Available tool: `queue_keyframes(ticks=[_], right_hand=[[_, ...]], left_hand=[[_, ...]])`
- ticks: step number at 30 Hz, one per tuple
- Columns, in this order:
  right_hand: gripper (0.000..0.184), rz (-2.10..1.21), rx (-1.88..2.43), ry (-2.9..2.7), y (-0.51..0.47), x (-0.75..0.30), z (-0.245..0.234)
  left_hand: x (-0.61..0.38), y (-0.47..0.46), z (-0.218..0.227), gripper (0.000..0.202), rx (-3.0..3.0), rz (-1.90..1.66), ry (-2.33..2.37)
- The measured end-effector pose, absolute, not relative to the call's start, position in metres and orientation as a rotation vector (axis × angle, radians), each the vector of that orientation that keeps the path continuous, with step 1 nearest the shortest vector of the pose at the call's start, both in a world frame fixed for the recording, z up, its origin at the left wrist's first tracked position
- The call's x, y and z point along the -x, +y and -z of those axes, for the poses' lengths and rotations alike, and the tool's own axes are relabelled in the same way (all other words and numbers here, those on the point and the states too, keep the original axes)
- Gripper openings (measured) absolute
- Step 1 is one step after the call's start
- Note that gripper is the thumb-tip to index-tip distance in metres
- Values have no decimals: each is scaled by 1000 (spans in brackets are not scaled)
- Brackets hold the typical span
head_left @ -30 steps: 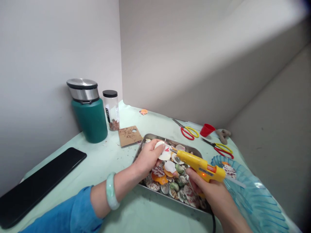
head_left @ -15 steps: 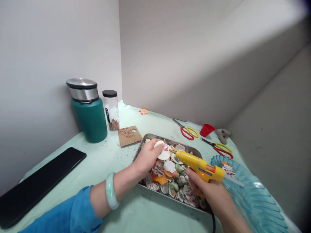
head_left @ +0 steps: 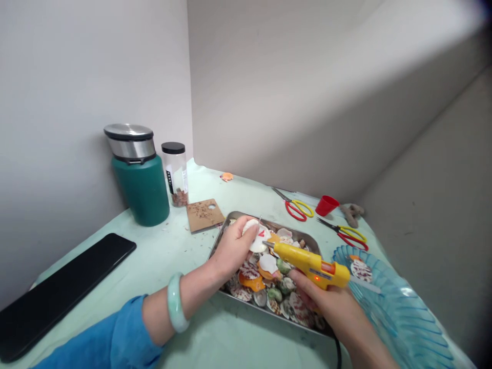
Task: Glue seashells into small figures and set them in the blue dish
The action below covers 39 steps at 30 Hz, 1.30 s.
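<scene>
My left hand [head_left: 232,248] is closed round a white scallop shell [head_left: 258,239] with a small red mark, held over the metal tray [head_left: 226,225]. My right hand [head_left: 330,307] grips a yellow hot glue gun [head_left: 311,264] by its handle. Its nozzle points left and sits right at the shell's lower edge. An orange light glows on the gun's side. The tray under both hands is full of several mixed shells [head_left: 269,292] in white, orange, green and speckled purple.
A blue ribbed plastic dish [head_left: 400,312] lies at the right. Two red-and-yellow scissors [head_left: 298,207] [head_left: 348,234], a red cup [head_left: 326,205], a cardboard square [head_left: 203,214], a green flask [head_left: 140,177], a small jar [head_left: 176,174] and a black slab [head_left: 57,292] lie around the pale green tabletop.
The glue gun has drifted slightly left and down, bringing its nozzle closer to the shell. My left hand has tilted the shell a little.
</scene>
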State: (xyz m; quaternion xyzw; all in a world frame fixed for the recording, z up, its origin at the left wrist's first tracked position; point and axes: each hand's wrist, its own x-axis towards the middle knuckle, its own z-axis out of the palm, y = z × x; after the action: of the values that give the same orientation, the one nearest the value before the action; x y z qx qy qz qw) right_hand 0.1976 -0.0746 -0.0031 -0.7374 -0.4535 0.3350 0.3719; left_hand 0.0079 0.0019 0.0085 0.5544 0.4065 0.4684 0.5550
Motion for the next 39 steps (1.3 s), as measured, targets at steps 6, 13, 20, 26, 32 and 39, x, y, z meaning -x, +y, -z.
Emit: queue_keyframes(ticks=[6, 13, 20, 26, 32, 39], right_hand=[[37, -855, 1866, -1136, -76, -192, -1], [43, -876, 1789, -1051, -73, -189, 0], [41, -894, 1786, -1045, -72, -191, 2], [38, -822, 1789, -1048, -73, -188, 0], [35, -775, 1811, -1039, -75, -184, -2], [37, -787, 1820, -1088, -74, -188, 2]], left_hand=[[-8, 0, -5, 21, -1356, -1045, 939], [-9, -2, -4, 22, -1349, -1000, 959], [-9, -4, -5, 24, -1395, -954, 962], [-9, -6, -7, 24, -1446, -924, 934], [-9, -4, -5, 24, -1397, -925, 943], [-9, -7, -9, 23, -1419, -927, 936]])
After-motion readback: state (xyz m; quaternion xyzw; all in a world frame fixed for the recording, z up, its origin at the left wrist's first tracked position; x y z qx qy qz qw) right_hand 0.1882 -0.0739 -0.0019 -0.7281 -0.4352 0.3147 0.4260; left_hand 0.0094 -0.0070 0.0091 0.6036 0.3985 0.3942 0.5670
